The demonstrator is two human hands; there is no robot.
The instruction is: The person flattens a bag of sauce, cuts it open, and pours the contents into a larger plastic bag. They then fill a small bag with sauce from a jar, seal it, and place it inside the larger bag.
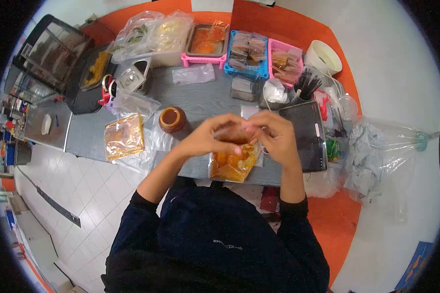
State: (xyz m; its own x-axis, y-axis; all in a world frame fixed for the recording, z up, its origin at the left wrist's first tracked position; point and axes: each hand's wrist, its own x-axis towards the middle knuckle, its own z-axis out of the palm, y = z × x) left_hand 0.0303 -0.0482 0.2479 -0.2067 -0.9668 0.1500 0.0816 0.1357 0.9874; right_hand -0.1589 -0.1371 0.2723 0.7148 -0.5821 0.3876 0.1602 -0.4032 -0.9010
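My left hand (211,137) and my right hand (277,136) meet over the front edge of the table, fingers bent and thumbs close together. Between them is a small clear plastic packet (232,133) with something reddish brown in it; both hands pinch it, though the fingers hide part of it. Just beneath lies a clear bag of orange-yellow food (233,165), flat on the table. A brown open jar (172,120) stands left of my left hand. Farther left, a flat bag of amber sheets (124,136) rests on clear plastic.
Along the back stand a blue basket (249,72), a pink basket (271,46) and a metal tray (192,46). A black tablet (305,141) lies right of my right hand, near a cup of black sticks (307,87). A clear plastic bag (384,161) hangs at the right.
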